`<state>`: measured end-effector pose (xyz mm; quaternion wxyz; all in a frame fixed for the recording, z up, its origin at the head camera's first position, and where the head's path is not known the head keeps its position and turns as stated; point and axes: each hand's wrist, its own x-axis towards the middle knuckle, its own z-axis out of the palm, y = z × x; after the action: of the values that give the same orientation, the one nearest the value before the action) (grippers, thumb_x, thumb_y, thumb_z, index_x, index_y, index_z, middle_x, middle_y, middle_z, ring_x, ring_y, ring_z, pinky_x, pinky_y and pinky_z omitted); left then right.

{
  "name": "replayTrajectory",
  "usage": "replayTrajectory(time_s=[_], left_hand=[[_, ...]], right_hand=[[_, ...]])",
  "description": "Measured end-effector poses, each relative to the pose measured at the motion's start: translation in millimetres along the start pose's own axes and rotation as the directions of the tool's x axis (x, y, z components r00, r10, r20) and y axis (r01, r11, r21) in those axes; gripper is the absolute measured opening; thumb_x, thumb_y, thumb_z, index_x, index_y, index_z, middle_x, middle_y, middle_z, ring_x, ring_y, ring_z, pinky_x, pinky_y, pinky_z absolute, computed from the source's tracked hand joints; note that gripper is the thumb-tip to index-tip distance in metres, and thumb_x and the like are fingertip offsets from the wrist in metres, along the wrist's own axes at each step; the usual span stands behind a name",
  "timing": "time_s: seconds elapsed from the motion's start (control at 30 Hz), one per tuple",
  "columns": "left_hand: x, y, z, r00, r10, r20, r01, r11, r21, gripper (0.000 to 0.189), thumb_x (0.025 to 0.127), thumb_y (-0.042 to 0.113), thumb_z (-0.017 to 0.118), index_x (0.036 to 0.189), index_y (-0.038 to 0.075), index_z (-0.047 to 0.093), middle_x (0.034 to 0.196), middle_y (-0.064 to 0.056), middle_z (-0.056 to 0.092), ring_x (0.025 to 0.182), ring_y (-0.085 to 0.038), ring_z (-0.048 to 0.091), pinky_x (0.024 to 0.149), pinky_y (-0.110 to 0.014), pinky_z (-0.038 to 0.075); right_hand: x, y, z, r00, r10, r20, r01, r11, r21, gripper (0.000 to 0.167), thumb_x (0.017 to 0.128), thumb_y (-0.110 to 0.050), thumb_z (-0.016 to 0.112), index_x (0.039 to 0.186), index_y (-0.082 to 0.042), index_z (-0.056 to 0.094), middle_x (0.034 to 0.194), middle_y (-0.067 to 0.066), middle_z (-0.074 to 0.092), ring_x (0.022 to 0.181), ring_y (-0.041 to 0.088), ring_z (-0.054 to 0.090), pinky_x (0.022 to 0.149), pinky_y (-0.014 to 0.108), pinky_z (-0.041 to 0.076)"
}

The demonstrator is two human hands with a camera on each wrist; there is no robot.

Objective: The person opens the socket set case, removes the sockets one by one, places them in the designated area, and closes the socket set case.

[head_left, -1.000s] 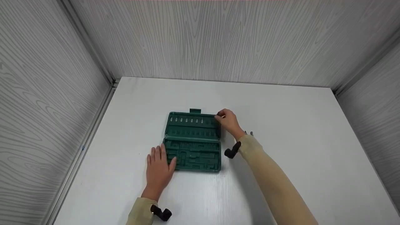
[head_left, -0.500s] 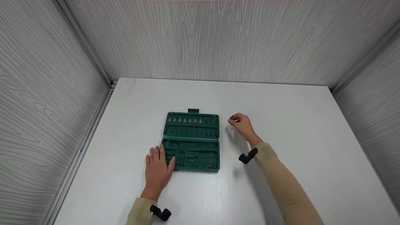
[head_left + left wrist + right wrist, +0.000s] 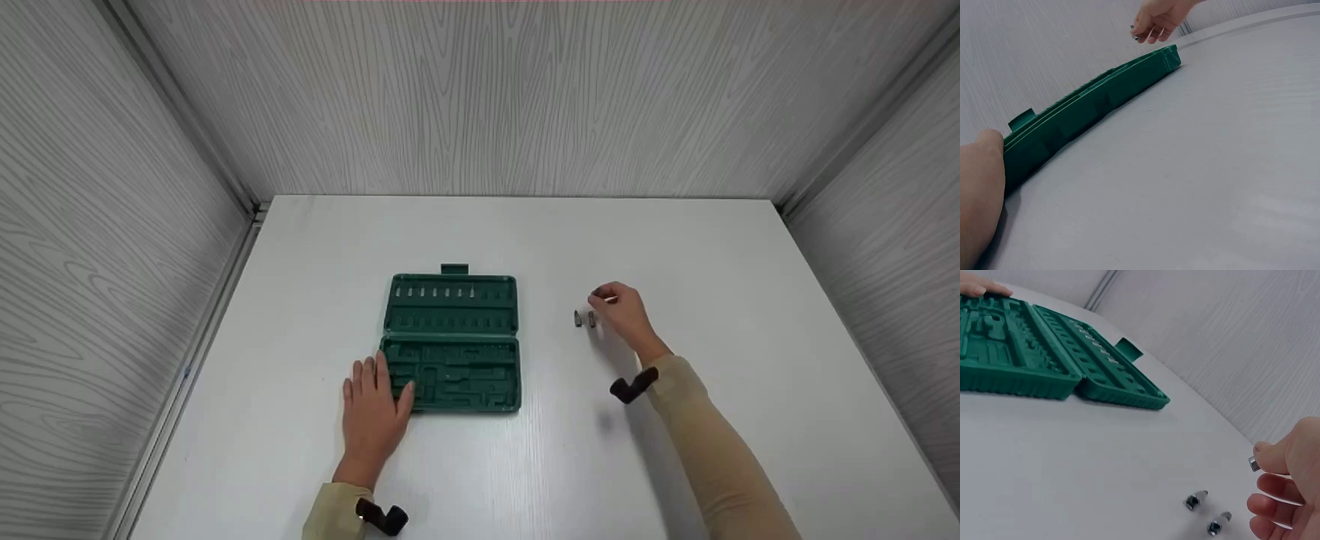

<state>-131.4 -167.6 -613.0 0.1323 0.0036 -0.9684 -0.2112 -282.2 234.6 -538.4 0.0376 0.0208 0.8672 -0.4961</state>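
Observation:
A green tool case (image 3: 450, 337) lies open on the white table, its lid half to the back. Several silver bits (image 3: 434, 292) stand in a row along the lid's far slots. My left hand (image 3: 375, 420) rests on the case's left edge, fingers straight and thumb over the near tray. Right of the case, my right hand (image 3: 626, 315) is raised above the table. Between thumb and forefinger it pinches a small metal bit socket (image 3: 1253, 463), mostly covered by the fingers. Below it, two bit sockets (image 3: 1196, 499) lie side by side on the table.
The case's latch flap (image 3: 454, 268) sticks out at its far side. Grey wood-grain panels (image 3: 480, 97) enclose the table at the back and both sides. Moulded recesses (image 3: 994, 326) fill the near half of the case.
My right hand has moved right from the lid's far right corner, pinching the bit socket, to above the two on the table. The left hand stays on the case.

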Motion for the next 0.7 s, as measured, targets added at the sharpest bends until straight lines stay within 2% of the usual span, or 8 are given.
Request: replayTrajectory(time_s=[0.13, 0.27, 0.47, 0.7], left_hand=[[0.2, -0.7, -1.2, 1.0, 0.0, 0.001, 0.0, 1.0, -0.004, 0.076, 0.095, 0.053, 0.036, 0.147, 0.0, 0.02, 0.145, -0.024, 0.028, 0.137, -0.038, 0.015, 0.108, -0.053, 0.009], [-0.5, -2.5, -2.5, 1.0, -0.008, 0.007, 0.008, 1.0, -0.005, 0.077, 0.095, 0.054, 0.035, 0.147, 0.001, 0.019, 0.145, -0.024, 0.027, 0.138, -0.037, 0.014, 0.108, -0.053, 0.009], [-0.8, -3.3, -3.1, 1.0, -0.012, 0.014, 0.012, 1.0, -0.017, 0.078, 0.094, 0.056, 0.034, 0.147, 0.001, 0.018, 0.146, -0.024, 0.026, 0.138, -0.037, 0.013, 0.108, -0.053, 0.008], [-0.2, -1.2, -2.4, 1.0, -0.005, 0.003, 0.005, 1.0, -0.013, 0.078, 0.094, 0.056, 0.034, 0.147, 0.0, 0.019, 0.145, -0.024, 0.027, 0.137, -0.037, 0.014, 0.108, -0.053, 0.009]], right_hand=[[-2.0, 11.7, -9.7, 1.0, 0.014, 0.001, -0.014, 0.995, -0.094, 0.025, 0.092, -0.019, 0.059, 0.106, 0.001, 0.06, 0.108, 0.016, 0.057, 0.095, 0.027, 0.053, 0.074, 0.034, 0.045], [-2.9, 20.9, -14.4, 0.999, -0.003, 0.039, 0.01, 0.98, -0.199, 0.024, 0.091, -0.015, 0.058, 0.105, 0.004, 0.06, 0.109, 0.019, 0.055, 0.099, 0.031, 0.053, 0.076, 0.037, 0.045], [-5.9, 26.8, -19.1, 0.995, -0.033, 0.094, 0.055, 0.966, -0.252, 0.021, 0.089, -0.01, 0.061, 0.1, 0.007, 0.064, 0.104, 0.021, 0.056, 0.094, 0.031, 0.055, 0.074, 0.036, 0.047], [-5.4, 24.8, -20.9, 0.989, -0.024, 0.146, 0.069, 0.948, -0.312, 0.022, 0.086, -0.012, 0.063, 0.098, 0.006, 0.067, 0.099, 0.018, 0.06, 0.09, 0.03, 0.056, 0.076, 0.04, 0.046]])
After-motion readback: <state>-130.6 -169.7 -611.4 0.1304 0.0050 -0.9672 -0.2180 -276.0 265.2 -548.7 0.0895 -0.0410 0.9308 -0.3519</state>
